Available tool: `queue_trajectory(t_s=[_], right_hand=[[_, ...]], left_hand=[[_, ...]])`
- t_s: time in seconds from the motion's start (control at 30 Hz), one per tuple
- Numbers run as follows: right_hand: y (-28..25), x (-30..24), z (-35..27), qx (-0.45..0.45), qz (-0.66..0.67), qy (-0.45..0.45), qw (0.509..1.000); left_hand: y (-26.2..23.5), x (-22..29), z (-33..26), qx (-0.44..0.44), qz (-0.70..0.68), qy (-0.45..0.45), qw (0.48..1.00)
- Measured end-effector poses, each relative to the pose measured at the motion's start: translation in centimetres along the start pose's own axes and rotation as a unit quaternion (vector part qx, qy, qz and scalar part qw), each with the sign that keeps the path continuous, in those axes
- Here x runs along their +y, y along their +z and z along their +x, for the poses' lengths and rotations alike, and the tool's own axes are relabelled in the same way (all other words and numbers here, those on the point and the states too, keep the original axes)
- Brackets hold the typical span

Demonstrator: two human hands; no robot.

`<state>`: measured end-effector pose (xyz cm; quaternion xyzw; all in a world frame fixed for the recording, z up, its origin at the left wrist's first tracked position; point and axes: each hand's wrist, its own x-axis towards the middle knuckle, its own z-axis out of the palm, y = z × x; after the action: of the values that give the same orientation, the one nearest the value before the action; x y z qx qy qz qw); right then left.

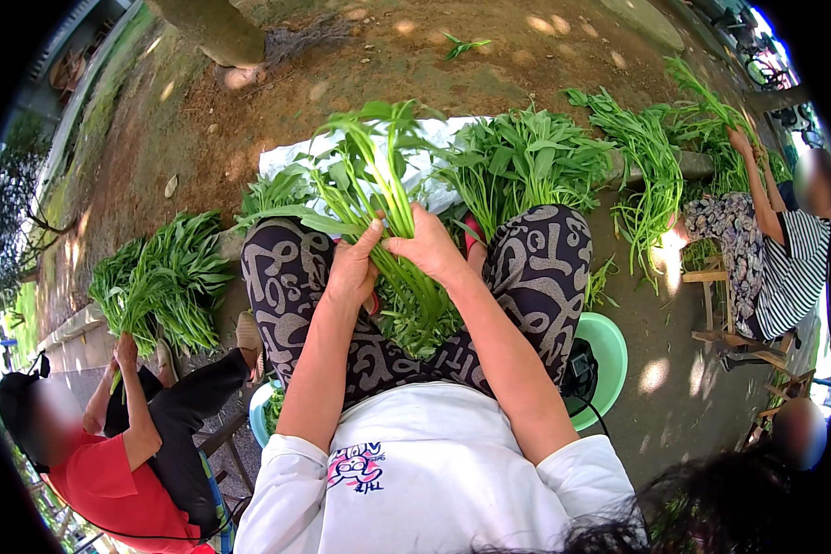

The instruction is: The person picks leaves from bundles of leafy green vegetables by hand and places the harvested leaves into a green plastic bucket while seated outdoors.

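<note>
- Two hands, the left hand [353, 268] and the right hand [427, 245], are closed side by side around one bunch of long green stalks [379, 175], held upright between the knees.
- Loose greens on the white sheet [291, 159] ahead look unsorted, so I judge much is left.
- A person in red [111, 480] on the left grips a gathered bundle [162, 282].

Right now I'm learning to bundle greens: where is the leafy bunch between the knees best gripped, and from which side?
Grip the bunch of greens low on its stems, where the left hand and right hand already clasp it from either side. The stems run close together there; above, the leaves fan out loose and floppy.
</note>
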<state>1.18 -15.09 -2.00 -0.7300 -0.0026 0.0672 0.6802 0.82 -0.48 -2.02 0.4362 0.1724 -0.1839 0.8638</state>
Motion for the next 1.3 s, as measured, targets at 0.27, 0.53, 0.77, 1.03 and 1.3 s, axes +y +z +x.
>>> queue_trajectory(t_s=[0.27,0.53,0.77,1.03,1.3], right_hand=[[-0.5,-1.1,0.0,0.075,0.048,0.003,0.996],[-0.7,-1.9,-0.4,-0.025,0.013,0.047,0.999],[-0.7,-0.4,-0.1,-0.011,0.0,0.053,0.999],[-0.8,-0.4,0.2,0.046,0.061,0.052,0.996],[0.3,-1.2,-0.7,0.003,-0.03,-0.015,0.999]], left_hand=[[-0.3,-0.1,0.2,0.016,0.042,0.03,0.999],[-0.1,0.6,-0.1,-0.011,-0.005,0.014,1.0],[0.1,0.3,-0.3,0.032,-0.011,0.043,0.998],[-2.0,-0.2,0.8,-0.002,0.02,-0.001,1.0],[-0.7,0.3,-0.2,0.011,0.0,-0.013,1.0]])
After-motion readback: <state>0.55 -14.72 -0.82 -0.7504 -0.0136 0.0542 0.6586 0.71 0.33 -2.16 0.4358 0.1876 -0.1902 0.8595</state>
